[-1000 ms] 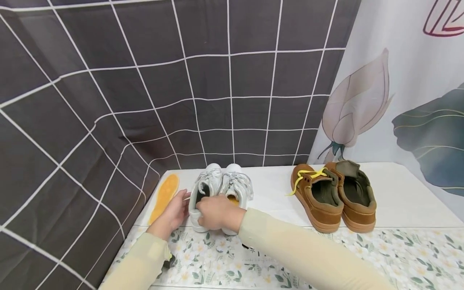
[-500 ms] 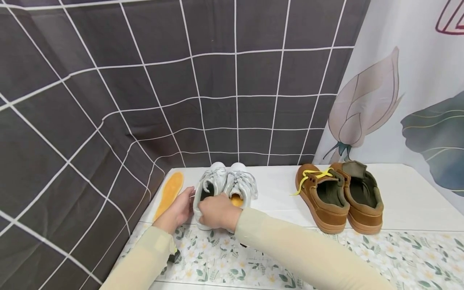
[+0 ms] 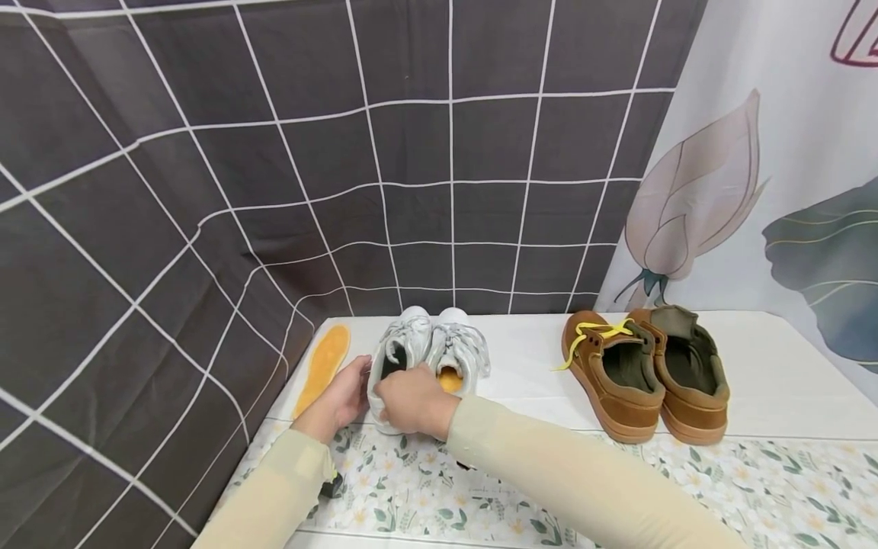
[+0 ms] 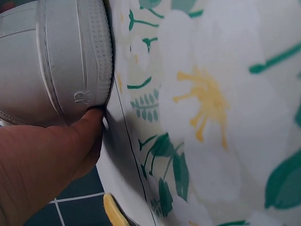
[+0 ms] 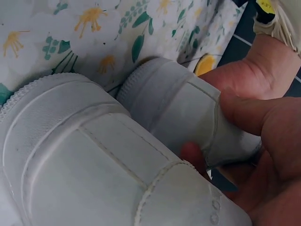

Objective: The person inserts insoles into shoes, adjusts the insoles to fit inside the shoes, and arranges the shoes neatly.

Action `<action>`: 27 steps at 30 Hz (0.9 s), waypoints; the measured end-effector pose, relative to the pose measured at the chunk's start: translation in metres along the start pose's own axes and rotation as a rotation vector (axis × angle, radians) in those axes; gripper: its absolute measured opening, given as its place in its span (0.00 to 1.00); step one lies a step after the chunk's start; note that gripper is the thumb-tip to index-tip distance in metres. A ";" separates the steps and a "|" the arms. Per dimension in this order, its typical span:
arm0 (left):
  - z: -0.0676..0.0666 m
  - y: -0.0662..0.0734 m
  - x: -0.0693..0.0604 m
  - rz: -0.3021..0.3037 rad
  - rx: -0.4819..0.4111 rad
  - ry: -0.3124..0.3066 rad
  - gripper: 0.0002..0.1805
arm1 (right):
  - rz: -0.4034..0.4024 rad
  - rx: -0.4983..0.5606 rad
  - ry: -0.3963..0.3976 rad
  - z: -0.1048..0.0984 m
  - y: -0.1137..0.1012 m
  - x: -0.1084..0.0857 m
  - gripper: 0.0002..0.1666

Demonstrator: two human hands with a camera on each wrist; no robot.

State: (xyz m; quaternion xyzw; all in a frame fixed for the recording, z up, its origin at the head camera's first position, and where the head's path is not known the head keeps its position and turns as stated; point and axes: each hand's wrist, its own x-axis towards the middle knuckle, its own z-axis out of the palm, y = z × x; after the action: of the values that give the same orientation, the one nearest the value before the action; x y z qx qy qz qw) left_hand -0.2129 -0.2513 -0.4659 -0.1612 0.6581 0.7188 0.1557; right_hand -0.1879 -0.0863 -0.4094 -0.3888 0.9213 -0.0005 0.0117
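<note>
Head view: an orange insole (image 3: 450, 380) shows inside the right white shoe (image 3: 462, 340), the loose insole (image 3: 324, 364) seemingly remains; right hand (image 3: 415, 399) grips left white shoe (image 3: 408, 335), left hand (image 3: 345, 395) touches it, finger hold unclear.

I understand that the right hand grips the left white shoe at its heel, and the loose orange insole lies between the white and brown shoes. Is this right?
Not fully: the loose orange insole lies to the left of the white shoes, not between them and the brown shoes, as the head view shows. The rest is correct.
</note>
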 end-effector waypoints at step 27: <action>0.002 0.015 -0.024 0.111 -0.268 0.033 0.12 | -0.219 -0.023 0.240 -0.019 0.019 -0.025 0.17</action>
State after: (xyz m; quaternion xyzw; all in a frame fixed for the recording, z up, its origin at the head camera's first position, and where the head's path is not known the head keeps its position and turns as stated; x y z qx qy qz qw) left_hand -0.1978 -0.2510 -0.4413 -0.1557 0.5668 0.8049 0.0817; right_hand -0.1838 -0.0553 -0.3901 -0.4843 0.8680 -0.0377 -0.1029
